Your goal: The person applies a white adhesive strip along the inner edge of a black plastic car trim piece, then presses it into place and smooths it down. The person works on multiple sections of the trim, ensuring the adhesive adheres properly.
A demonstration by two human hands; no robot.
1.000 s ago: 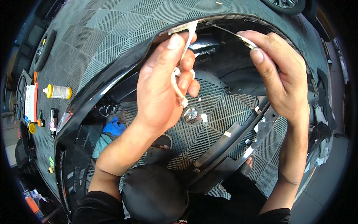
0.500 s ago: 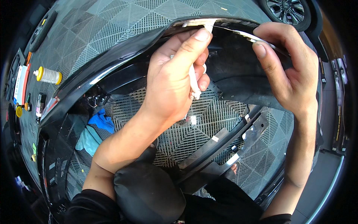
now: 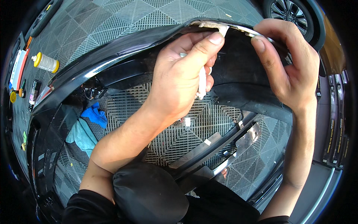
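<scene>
The place can be recognised as a car workshop. The floor is laid with grey slatted tiles, and a spoked vehicle wheel is seen at the upper right. A large, curved black body panel is spread around an open stretch of floor, where a blue cloth and a teal cloth are found. Beyond it, a yellow-capped bottle and a dark canister are placed.

Dressed in a short-sleeved black cloth top, with a loose matte black left sleeve well below the left hand and a matching black cloth right sleeve well below the right hand. Bare-handed, with short rounded thumbnails. Clad in plain black trousers lower down, between both hands.
</scene>
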